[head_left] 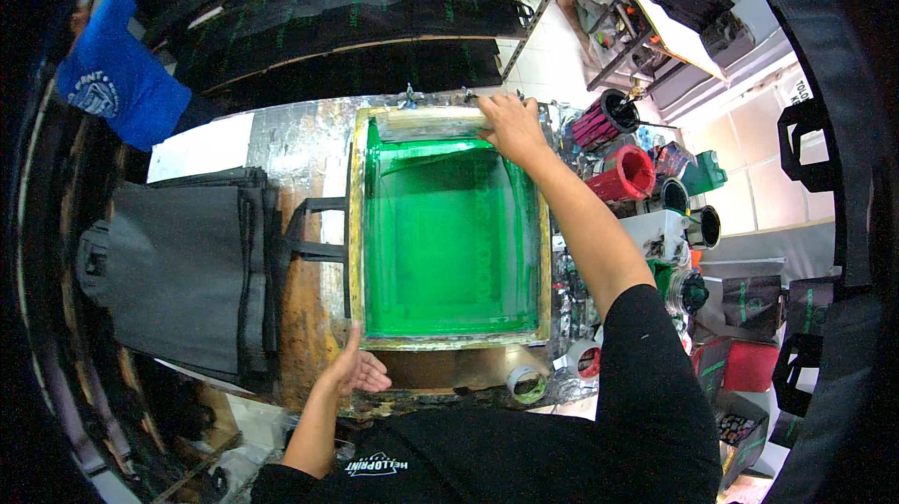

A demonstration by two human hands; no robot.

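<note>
A silkscreen frame [360, 223] with a yellowish rim lies flat on the worktable, its mesh [449, 242] covered in green ink. Along its far side rests a squeegee [426, 126] with a pale wooden handle. My right hand [513, 129] is closed over the squeegee's right end, and some fingers are hidden. Just outside the frame's near left corner, my left hand [354, 371] is empty, fingers stretched out and thumb up. From under the frame's left side a dark bag's handle [314, 251] sticks out.
A stack of dark bags [187, 270] lies at the left. Ink containers, including a red tub [626, 174], crowd the right. Tape rolls [526, 384] sit at the near edge. Racks of dark bags [346, 17] stand behind. A person in a blue shirt [126, 73] is at far left.
</note>
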